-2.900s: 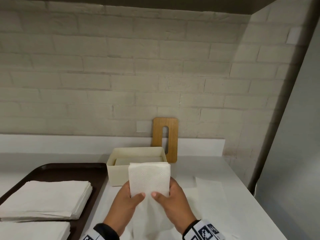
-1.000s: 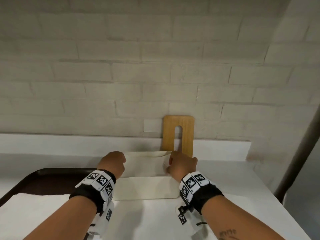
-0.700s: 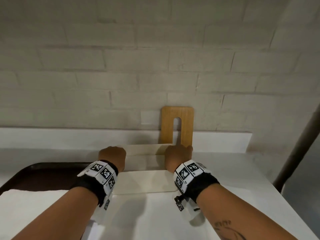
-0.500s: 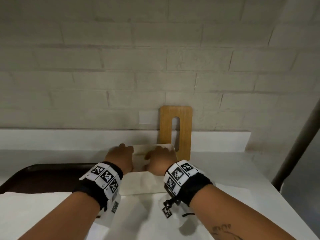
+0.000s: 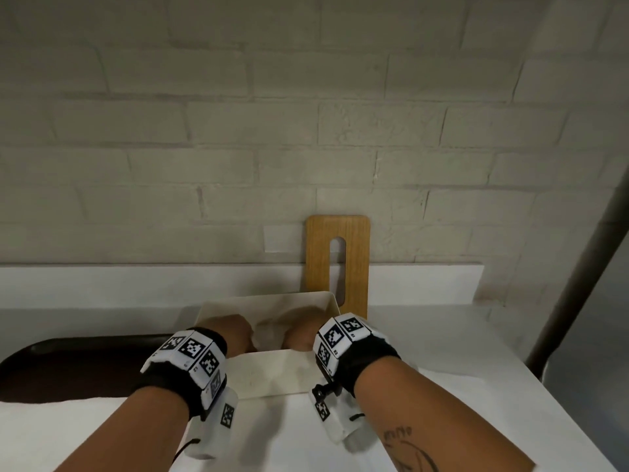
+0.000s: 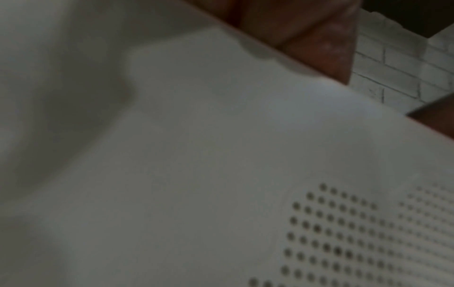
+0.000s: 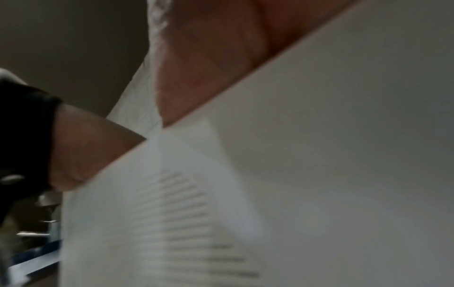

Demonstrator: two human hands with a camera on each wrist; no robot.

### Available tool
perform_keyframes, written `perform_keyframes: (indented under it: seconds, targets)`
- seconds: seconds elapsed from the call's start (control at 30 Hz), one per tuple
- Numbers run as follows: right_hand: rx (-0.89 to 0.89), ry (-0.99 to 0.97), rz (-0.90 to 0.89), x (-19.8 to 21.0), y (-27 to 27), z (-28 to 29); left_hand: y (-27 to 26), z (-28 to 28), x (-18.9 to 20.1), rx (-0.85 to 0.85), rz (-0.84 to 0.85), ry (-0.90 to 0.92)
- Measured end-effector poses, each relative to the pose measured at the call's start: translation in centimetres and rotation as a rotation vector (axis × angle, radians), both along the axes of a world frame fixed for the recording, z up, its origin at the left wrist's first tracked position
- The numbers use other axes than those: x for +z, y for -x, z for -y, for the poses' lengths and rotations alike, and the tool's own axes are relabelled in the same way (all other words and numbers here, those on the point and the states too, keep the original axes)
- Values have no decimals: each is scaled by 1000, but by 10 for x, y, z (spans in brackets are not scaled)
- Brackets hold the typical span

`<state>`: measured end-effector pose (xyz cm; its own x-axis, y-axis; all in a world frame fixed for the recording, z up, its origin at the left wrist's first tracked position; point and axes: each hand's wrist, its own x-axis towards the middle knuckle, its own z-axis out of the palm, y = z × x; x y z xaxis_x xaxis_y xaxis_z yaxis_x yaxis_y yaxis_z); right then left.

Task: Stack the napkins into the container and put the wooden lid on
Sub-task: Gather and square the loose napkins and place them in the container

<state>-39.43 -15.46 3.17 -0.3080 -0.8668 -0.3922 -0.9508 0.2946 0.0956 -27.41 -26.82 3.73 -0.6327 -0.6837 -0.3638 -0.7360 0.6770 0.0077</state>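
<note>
Tray [image 5: 85,366], 9 o'clock: dark, a white napkin stack [image 5: 68,430] at its near end, not yet transferred.
Left hand [image 5: 235,335], centre: down inside the container [image 5: 272,373]; finger state cannot be told.
Right hand [image 5: 303,332], centre: likewise inside; fingers hidden.
Wooden lid [image 5: 354,260], 1 o'clock: upright against the wall, not fitted.
Judgement: filling is under way, lidding remains.

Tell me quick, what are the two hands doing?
Left hand: down inside the container; grip cannot be told.
Right hand: inside it too; grip cannot be told.
</note>
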Motion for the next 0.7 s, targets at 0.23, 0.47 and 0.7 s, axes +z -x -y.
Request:
perform_keyframes:
  seconds: [0.23, 0.47, 0.7]
  targets:
    - [28, 41, -83, 29, -11, -17, -3, 2, -1, 58, -8, -5]
    - [-150, 616, 200, 68, -23, -53, -12, -36, 38, 180, -415, 88]
    - [-603, 775, 488, 64, 30, -187, -9, -126, 52, 99, -789, -80]
